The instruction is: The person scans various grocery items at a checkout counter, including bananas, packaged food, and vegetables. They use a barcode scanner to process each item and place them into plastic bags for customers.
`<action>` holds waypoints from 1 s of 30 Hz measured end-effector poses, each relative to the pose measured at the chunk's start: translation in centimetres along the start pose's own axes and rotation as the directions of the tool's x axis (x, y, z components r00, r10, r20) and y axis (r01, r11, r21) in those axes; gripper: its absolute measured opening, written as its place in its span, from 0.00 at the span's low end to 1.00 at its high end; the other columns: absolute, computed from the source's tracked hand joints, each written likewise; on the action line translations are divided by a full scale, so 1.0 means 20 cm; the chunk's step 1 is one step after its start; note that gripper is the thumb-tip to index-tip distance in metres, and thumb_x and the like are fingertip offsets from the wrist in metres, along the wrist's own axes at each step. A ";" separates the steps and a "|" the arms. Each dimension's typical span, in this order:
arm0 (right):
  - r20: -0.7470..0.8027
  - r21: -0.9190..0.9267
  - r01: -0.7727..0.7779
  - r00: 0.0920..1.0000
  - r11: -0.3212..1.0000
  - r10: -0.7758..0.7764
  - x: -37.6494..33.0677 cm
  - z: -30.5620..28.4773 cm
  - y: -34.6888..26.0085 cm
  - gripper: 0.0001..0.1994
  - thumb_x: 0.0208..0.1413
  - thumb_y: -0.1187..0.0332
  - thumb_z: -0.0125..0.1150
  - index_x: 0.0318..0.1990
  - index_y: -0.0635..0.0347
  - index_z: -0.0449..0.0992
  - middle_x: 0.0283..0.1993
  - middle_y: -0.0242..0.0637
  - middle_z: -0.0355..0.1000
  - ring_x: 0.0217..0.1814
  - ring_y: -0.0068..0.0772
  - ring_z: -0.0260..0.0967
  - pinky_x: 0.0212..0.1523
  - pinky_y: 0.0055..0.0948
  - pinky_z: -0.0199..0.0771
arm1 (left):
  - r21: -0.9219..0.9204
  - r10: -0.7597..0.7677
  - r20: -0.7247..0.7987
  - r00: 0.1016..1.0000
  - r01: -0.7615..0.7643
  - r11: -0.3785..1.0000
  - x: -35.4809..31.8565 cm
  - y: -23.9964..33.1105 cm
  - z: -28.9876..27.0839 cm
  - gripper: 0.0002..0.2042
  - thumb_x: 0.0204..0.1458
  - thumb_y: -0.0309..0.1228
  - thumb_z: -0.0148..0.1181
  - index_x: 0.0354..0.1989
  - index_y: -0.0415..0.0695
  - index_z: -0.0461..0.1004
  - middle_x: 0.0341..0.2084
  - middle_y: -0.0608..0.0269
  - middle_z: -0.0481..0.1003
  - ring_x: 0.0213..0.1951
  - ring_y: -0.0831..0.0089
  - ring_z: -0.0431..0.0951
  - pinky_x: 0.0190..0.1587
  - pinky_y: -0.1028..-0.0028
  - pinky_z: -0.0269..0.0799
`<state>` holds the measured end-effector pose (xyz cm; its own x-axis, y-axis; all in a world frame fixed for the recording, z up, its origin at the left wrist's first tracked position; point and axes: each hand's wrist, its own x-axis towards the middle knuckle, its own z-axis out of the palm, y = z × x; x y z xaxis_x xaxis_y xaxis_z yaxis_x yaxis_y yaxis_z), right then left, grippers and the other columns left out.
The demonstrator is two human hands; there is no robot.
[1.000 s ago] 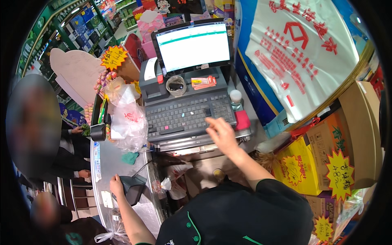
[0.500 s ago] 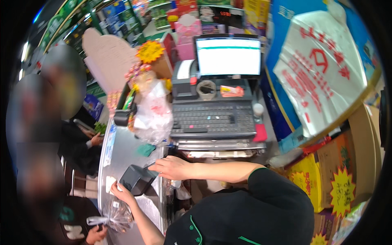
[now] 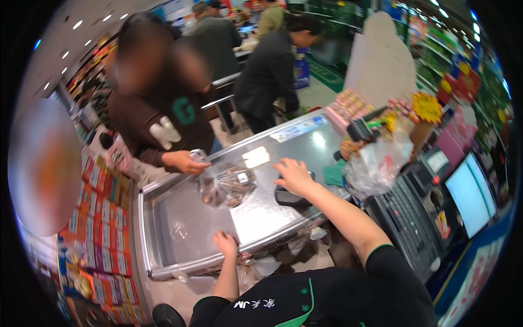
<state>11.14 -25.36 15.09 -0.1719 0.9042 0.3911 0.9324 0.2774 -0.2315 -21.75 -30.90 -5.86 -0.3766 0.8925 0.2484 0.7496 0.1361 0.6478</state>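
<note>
My right hand point(image 3: 294, 177) reaches over a small black box-shaped device point(image 3: 293, 197) on the metal counter point(image 3: 182, 231). Its fingers are spread and cover part of the device. My left hand point(image 3: 225, 243) is low over the counter's near edge, fingers loosely apart, with nothing visible in it. Beyond it, a clear plastic bag point(image 3: 227, 185) of brown items with a white label lies on the counter. Across from me, another person's hand point(image 3: 188, 162) is at the bag's gathered top.
At right stand a black keyboard point(image 3: 406, 220), a monitor point(image 3: 471, 188) and a pile of clear plastic bags point(image 3: 378, 163). A green cloth point(image 3: 334, 173) lies beside the pile. Shelves of colourful boxes point(image 3: 103, 218) stand at left. Several people are beyond the counter.
The view has swung left, bringing more of the counter and the people into sight. My left hand has drawn back toward the near edge. My right hand has moved over the black device.
</note>
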 end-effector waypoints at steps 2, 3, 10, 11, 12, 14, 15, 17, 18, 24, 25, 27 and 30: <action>-0.011 0.013 -0.183 0.983 0.983 0.183 -0.02 0.26 0.10 0.21 0.50 0.58 0.61 0.52 0.53 0.70 0.51 0.41 0.66 0.53 0.47 0.64 0.54 0.44 0.60 | 0.105 0.055 0.042 0.998 -0.059 0.993 -0.01 0.08 -0.01 0.08 0.48 0.27 0.54 0.35 0.38 0.70 0.38 0.48 0.69 0.43 0.50 0.68 0.47 0.58 0.65; -0.029 0.036 -0.216 0.976 0.976 0.217 -0.03 0.29 0.10 0.20 0.51 0.58 0.61 0.50 0.53 0.71 0.49 0.41 0.67 0.52 0.47 0.64 0.53 0.44 0.60 | 0.116 0.045 0.045 0.998 -0.050 0.992 -0.01 0.09 -0.02 0.07 0.49 0.28 0.53 0.35 0.39 0.70 0.37 0.49 0.70 0.43 0.50 0.68 0.46 0.57 0.66; -0.126 0.121 -0.302 0.940 0.946 0.316 -0.06 0.34 0.13 0.12 0.52 0.62 0.59 0.42 0.55 0.74 0.41 0.40 0.71 0.47 0.45 0.67 0.52 0.42 0.61 | 0.192 -0.090 0.186 0.978 0.054 0.980 0.00 0.09 -0.01 0.13 0.55 0.37 0.47 0.29 0.41 0.74 0.28 0.46 0.76 0.34 0.46 0.75 0.37 0.52 0.70; -0.117 0.110 -0.309 0.940 0.945 0.321 -0.06 0.33 0.12 0.12 0.52 0.63 0.59 0.42 0.55 0.74 0.41 0.40 0.71 0.47 0.44 0.67 0.53 0.42 0.60 | 0.202 -0.109 0.201 0.973 0.068 0.977 0.00 0.10 -0.01 0.15 0.55 0.39 0.47 0.29 0.41 0.74 0.28 0.45 0.76 0.33 0.46 0.75 0.37 0.52 0.70; -0.108 0.098 -0.315 0.940 0.944 0.325 -0.05 0.33 0.12 0.12 0.52 0.63 0.59 0.42 0.55 0.74 0.41 0.40 0.71 0.48 0.43 0.67 0.53 0.42 0.60 | 0.211 -0.127 0.217 0.968 0.081 0.974 0.00 0.10 -0.02 0.16 0.56 0.40 0.46 0.29 0.41 0.75 0.28 0.45 0.76 0.33 0.45 0.76 0.37 0.51 0.71; -0.119 0.089 -0.313 0.939 0.946 0.322 -0.06 0.34 0.13 0.11 0.52 0.64 0.58 0.42 0.55 0.74 0.40 0.40 0.71 0.47 0.44 0.67 0.53 0.42 0.60 | 0.261 -0.160 0.282 0.946 0.085 0.962 0.00 0.09 -0.01 0.17 0.56 0.41 0.45 0.31 0.42 0.76 0.29 0.44 0.76 0.33 0.44 0.76 0.38 0.52 0.71; -0.125 0.084 -0.311 0.939 0.946 0.320 -0.05 0.35 0.14 0.11 0.53 0.64 0.58 0.42 0.56 0.74 0.40 0.40 0.71 0.47 0.44 0.67 0.53 0.42 0.61 | 0.285 -0.177 0.313 0.933 0.085 0.955 0.02 0.10 -0.01 0.17 0.57 0.42 0.44 0.32 0.42 0.77 0.29 0.43 0.76 0.34 0.44 0.76 0.38 0.52 0.71; -0.132 0.066 -0.298 0.943 0.952 0.305 -0.04 0.35 0.14 0.11 0.53 0.63 0.57 0.41 0.56 0.73 0.40 0.41 0.71 0.46 0.46 0.68 0.50 0.44 0.62 | 0.245 -0.154 0.305 0.940 0.078 0.966 0.02 0.09 -0.01 0.19 0.57 0.42 0.43 0.32 0.42 0.77 0.29 0.42 0.76 0.34 0.43 0.76 0.39 0.52 0.72; -0.124 0.058 -0.295 0.946 0.954 0.300 -0.04 0.36 0.14 0.11 0.53 0.63 0.57 0.41 0.56 0.73 0.40 0.41 0.71 0.46 0.47 0.68 0.49 0.44 0.63 | 0.253 -0.168 0.311 0.935 0.089 0.963 0.01 0.10 -0.02 0.19 0.57 0.42 0.43 0.32 0.42 0.77 0.30 0.41 0.76 0.35 0.43 0.76 0.40 0.52 0.72; -0.085 0.061 -0.331 0.938 0.942 0.335 -0.05 0.37 0.14 0.10 0.53 0.63 0.57 0.41 0.55 0.73 0.41 0.38 0.71 0.47 0.43 0.67 0.52 0.43 0.61 | 0.230 -0.160 0.268 0.950 0.098 0.968 0.00 0.12 -0.02 0.18 0.57 0.42 0.45 0.29 0.41 0.76 0.28 0.43 0.76 0.33 0.43 0.76 0.38 0.52 0.70; -0.079 0.050 -0.331 0.939 0.942 0.334 -0.05 0.36 0.14 0.10 0.53 0.63 0.57 0.41 0.55 0.73 0.41 0.38 0.71 0.47 0.42 0.67 0.53 0.43 0.61 | 0.241 -0.197 0.303 0.932 0.125 0.962 0.00 0.13 -0.03 0.19 0.57 0.42 0.44 0.31 0.41 0.78 0.30 0.41 0.76 0.35 0.43 0.76 0.41 0.51 0.71; -0.091 0.056 -0.325 0.940 0.944 0.329 -0.04 0.35 0.14 0.10 0.53 0.63 0.57 0.41 0.55 0.73 0.41 0.38 0.71 0.47 0.42 0.67 0.53 0.42 0.61 | 0.260 -0.209 0.310 0.928 0.129 0.957 0.01 0.13 -0.02 0.18 0.56 0.42 0.45 0.32 0.42 0.78 0.30 0.43 0.76 0.36 0.45 0.76 0.41 0.52 0.71; -0.097 0.064 -0.328 0.938 0.943 0.333 -0.07 0.35 0.15 0.11 0.53 0.62 0.57 0.42 0.54 0.73 0.41 0.38 0.71 0.47 0.42 0.67 0.52 0.42 0.61 | 0.252 -0.198 0.323 0.926 0.117 0.961 0.00 0.13 -0.02 0.17 0.56 0.42 0.45 0.33 0.44 0.78 0.31 0.46 0.77 0.37 0.47 0.76 0.41 0.54 0.71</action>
<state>11.94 -23.45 7.63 0.1799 0.9089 0.3761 0.9148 -0.0141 -0.4035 -20.05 -30.73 -3.85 -0.3210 0.9380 -0.1308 0.8132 0.3438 0.4695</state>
